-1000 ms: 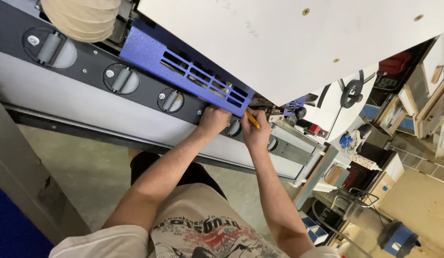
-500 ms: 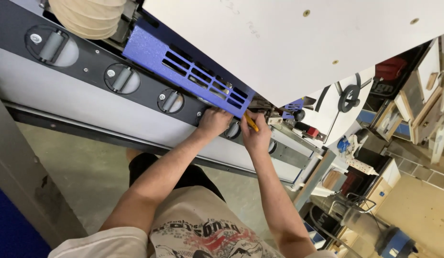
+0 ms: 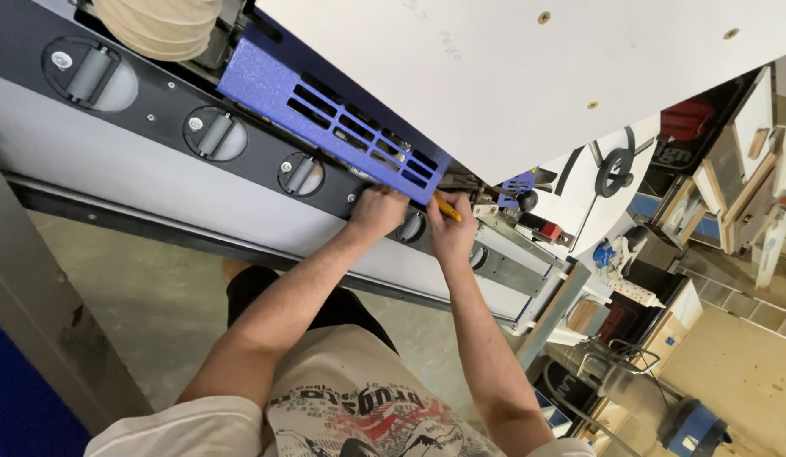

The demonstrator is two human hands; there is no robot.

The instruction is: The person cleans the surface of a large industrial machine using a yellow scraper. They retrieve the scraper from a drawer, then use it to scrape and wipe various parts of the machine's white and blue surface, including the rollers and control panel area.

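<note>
I stand at a long machine whose black rail [image 3: 164, 101] carries several grey rollers. My left hand [image 3: 377, 210] rests curled against the rail just below a blue slotted guard [image 3: 325, 114], fingers tucked under the guard's lower end. Beside it, my right hand [image 3: 450, 230] grips a yellow pencil [image 3: 446, 206] whose tip points up toward the corner of a large white panel [image 3: 528, 76] lying on the machine. What the fingertips touch under the panel's edge is hidden.
A roll of pale edge tape [image 3: 156, 25] sits at the top left. A concrete floor [image 3: 139, 313] lies below the machine. To the right are a handwheel [image 3: 615, 165], a red box [image 3: 687, 118], wooden boards [image 3: 740, 195] and a blue vacuum [image 3: 689, 427].
The view has shifted slightly. Both hands stay at the same spot under the blue guard, with the pencil still in the right hand.
</note>
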